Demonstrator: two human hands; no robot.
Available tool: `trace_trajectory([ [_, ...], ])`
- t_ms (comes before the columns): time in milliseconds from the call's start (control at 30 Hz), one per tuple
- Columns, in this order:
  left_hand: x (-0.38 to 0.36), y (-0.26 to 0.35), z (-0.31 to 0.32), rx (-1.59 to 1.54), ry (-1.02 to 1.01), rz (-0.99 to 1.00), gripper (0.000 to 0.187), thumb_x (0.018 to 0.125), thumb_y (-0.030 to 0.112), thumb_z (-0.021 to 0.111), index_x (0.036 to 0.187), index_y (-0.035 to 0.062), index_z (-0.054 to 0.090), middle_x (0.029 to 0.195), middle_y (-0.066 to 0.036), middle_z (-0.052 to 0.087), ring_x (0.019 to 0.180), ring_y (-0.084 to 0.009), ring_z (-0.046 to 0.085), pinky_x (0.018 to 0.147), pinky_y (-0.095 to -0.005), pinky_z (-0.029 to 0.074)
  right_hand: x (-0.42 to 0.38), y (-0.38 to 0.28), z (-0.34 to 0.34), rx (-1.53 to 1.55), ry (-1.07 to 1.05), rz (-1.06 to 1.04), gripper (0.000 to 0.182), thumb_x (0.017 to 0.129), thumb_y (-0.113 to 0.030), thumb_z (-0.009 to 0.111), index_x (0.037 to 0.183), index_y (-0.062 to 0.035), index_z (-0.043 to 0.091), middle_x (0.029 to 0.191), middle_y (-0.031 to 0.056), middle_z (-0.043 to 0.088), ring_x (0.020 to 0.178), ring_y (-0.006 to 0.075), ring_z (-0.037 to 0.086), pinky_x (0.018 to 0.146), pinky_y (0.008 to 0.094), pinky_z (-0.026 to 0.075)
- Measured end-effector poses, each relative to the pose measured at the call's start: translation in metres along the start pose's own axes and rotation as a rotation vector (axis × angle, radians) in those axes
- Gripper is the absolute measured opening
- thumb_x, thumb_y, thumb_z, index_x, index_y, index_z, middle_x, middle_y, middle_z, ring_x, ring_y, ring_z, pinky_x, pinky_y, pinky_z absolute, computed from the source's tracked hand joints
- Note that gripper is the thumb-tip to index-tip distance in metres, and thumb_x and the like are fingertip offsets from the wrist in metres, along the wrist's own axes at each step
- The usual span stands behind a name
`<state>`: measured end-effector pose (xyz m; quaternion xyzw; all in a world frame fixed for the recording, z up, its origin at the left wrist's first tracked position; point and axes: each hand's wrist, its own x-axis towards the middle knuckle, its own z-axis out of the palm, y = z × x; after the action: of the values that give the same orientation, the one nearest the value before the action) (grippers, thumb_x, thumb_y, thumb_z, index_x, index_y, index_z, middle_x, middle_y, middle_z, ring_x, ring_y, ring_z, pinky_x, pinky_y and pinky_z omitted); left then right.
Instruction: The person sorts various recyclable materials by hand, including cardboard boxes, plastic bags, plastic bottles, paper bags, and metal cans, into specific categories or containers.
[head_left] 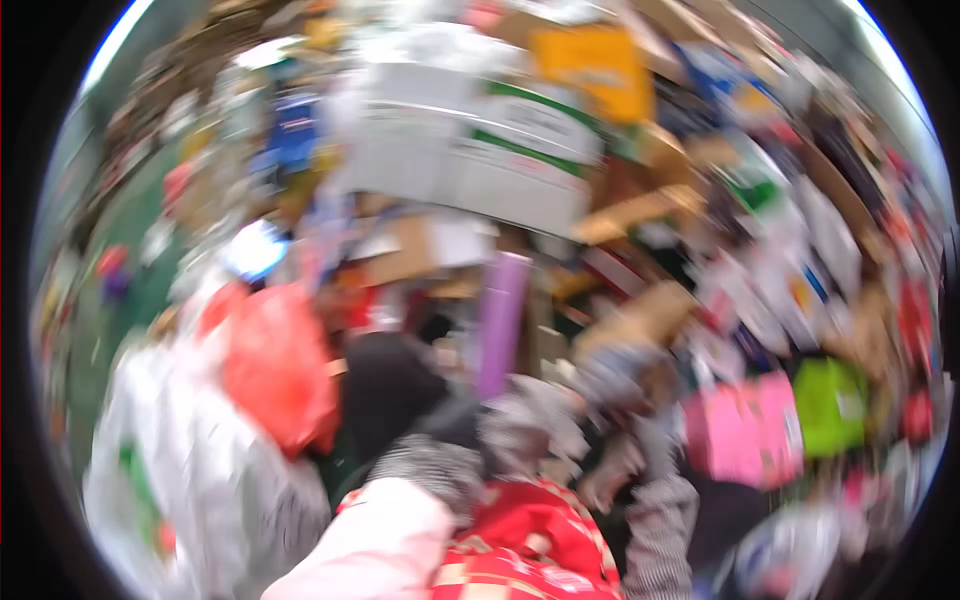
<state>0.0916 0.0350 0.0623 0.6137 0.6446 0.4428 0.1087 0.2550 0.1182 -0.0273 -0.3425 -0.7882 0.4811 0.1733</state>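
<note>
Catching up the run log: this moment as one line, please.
left hand: near purple object, grip unclear; right hand: near brown item, grip unclear; white box: beyond both hands; view: blurred

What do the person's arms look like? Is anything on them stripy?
The left arm has a very pale pink sleeve and a grey, finely striped cuff. The right forearm has a similar grey striped covering. Blur hides any small markings.
</note>
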Motion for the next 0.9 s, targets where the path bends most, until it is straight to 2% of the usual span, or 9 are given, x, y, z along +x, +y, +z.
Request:
trace_trajectory([
  [33, 0.002, 0.024, 0.003, -0.029, -0.094, 0.042, 0.015, 0.071, 0.017, 0.057, 0.083, 0.0084, 0.059, 0.065, -0.015, 0.056, 0.063, -0.0289, 0.059, 0.057, -0.0390, 0.047, 0.010, -0.009, -0.013, -0.004, -0.051, -0.018, 0.078, 0.076, -0.014, 0.064, 0.140, -0.0035, 0.020, 0.140, 0.0113, 0.029, 0.128, 0.0238, 0.029, 0.105, 0.0314, 0.026],
  [133, 0.019, 0.039, 0.022, -0.188, -0.157, 0.047, 0.075, 0.069, 0.014, 0.061, 0.137, 0.0107, 0.030, 0.100, -0.019, 0.056, 0.093, -0.0331, 0.056, 0.080, -0.0378, 0.045, 0.011, -0.071, -0.045, -0.160, 0.068, -0.203, 0.072, 0.078, -0.012, 0.063, 0.138, -0.0021, 0.024, 0.136, 0.0119, 0.033, 0.124, 0.0231, 0.033, 0.102, 0.0310, 0.029],
  [167, 0.020, 0.044, 0.013, -0.479, 0.070, 0.063, 0.086, 0.068, 0.020, 0.065, 0.141, 0.0090, 0.021, 0.112, -0.022, 0.051, 0.100, -0.0360, 0.053, 0.089, -0.0387, 0.040, 0.007, -0.084, -0.062, -0.164, 0.080, -0.220, 0.070, 0.078, -0.012, 0.063, 0.137, -0.0016, 0.025, 0.135, 0.0122, 0.034, 0.122, 0.0228, 0.034, 0.101, 0.0309, 0.030],
  [300, 0.014, 0.008, 0.016, -0.037, 0.280, 0.102, 0.103, 0.062, 0.031, 0.071, 0.141, 0.0021, 0.012, 0.136, -0.026, 0.030, 0.114, -0.0377, 0.045, 0.094, -0.0386, 0.039, -0.017, -0.126, -0.089, -0.167, 0.095, -0.249, 0.063, 0.080, -0.009, 0.062, 0.134, 0.0003, 0.029, 0.130, 0.0130, 0.039, 0.117, 0.0219, 0.039, 0.097, 0.0304, 0.034],
  [333, 0.000, 0.047, -0.035, -0.290, -0.164, -0.189, 0.108, 0.058, 0.033, 0.073, 0.141, 0.0016, 0.011, 0.139, -0.026, 0.025, 0.119, -0.0349, 0.042, 0.094, -0.0381, 0.039, -0.022, -0.134, -0.088, -0.176, 0.085, -0.252, 0.061, 0.081, -0.009, 0.061, 0.133, 0.0008, 0.031, 0.129, 0.0132, 0.040, 0.116, 0.0216, 0.040, 0.096, 0.0302, 0.035],
  [400, 0.006, 0.011, 0.044, -0.381, -0.095, 0.019, 0.093, 0.058, 0.039, 0.074, 0.134, 0.0082, 0.029, 0.132, -0.020, 0.038, 0.106, -0.0336, 0.052, 0.087, -0.0358, 0.043, -0.029, -0.148, -0.090, -0.180, 0.063, -0.261, 0.058, 0.082, -0.007, 0.061, 0.132, 0.0017, 0.033, 0.126, 0.0136, 0.043, 0.113, 0.0211, 0.043, 0.094, 0.0300, 0.037],
  [567, 0.018, 0.027, 0.067, -0.667, 0.023, -0.325, 0.042, 0.069, 0.039, 0.066, 0.100, 0.0116, 0.058, 0.090, -0.006, 0.062, 0.082, -0.0253, 0.061, 0.074, -0.0345, 0.047, -0.046, -0.180, -0.094, -0.188, 0.061, -0.303, 0.049, 0.084, -0.004, 0.059, 0.128, 0.0041, 0.039, 0.120, 0.0146, 0.049, 0.106, 0.0199, 0.049, 0.089, 0.0293, 0.042],
  [633, 0.018, 0.011, 0.033, -0.326, 0.108, -0.439, 0.027, 0.076, 0.034, 0.061, 0.092, 0.0115, 0.061, 0.075, -0.002, 0.062, 0.077, -0.0212, 0.060, 0.072, -0.0354, 0.046, -0.051, -0.194, -0.100, -0.160, 0.080, -0.321, 0.046, 0.085, -0.003, 0.058, 0.126, 0.0050, 0.041, 0.117, 0.0151, 0.052, 0.103, 0.0195, 0.051, 0.087, 0.0290, 0.043],
  [900, -0.101, -0.052, -0.179, -0.515, 0.753, -0.578, 0.029, 0.079, 0.025, 0.059, 0.104, 0.0104, 0.054, 0.094, -0.003, 0.056, 0.088, -0.0202, 0.054, 0.078, -0.0361, 0.042, 0.017, -0.170, -0.091, 0.022, 0.025, -0.625, 0.038, 0.084, -0.005, 0.057, 0.120, 0.0054, 0.048, 0.117, 0.0125, 0.054, 0.101, 0.0205, 0.054, 0.087, 0.0293, 0.043],
])
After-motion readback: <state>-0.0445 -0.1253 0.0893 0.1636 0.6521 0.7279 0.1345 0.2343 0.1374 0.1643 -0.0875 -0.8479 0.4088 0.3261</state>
